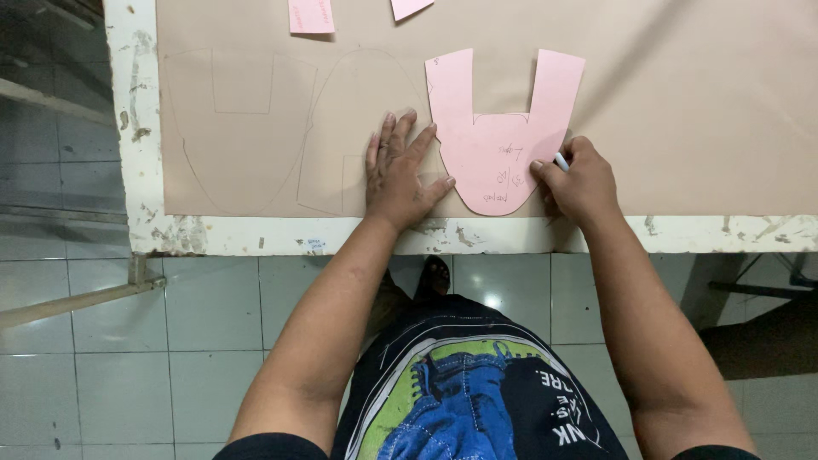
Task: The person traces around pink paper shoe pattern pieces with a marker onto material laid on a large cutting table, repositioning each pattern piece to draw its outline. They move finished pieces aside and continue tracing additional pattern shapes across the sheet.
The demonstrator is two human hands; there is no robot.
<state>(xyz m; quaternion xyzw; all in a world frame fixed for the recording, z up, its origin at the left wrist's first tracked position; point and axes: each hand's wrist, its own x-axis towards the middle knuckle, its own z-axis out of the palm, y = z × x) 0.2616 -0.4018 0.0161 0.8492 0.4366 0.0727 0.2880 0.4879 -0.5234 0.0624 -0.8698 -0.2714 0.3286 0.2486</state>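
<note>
A person stands at a white surface (256, 235) with chipped paint and looks down at both hands. A big sheet of tan material (682, 102) lies flat over most of it. On the sheet lies a pink paper pattern (498, 136), round at the near end with two long arms pointing away, a bit like a fat letter U. It sits close to the near edge of the sheet, between the two hands.

The left hand (399, 175) lies flat on the tan sheet, just beside the pattern. Its fingers (400, 136) are spread apart, and the first finger and thumb press down on the left edge of the pink shape. The right hand (581, 183) is at the right edge of the pattern. Its fingers are curled tight around a small white pen (561, 161), and only the pen's end pokes out, touching the sheet right by the pink edge.

To the left of the left hand, thin drawn outlines (247, 128) of the same shape show on the tan sheet. Two more pink paper pieces (311, 15) peek in at the far edge. Below the surface there is a floor of pale grey tiles (128, 358), and the person wears a dark shirt with a blue and green picture (460, 400)
</note>
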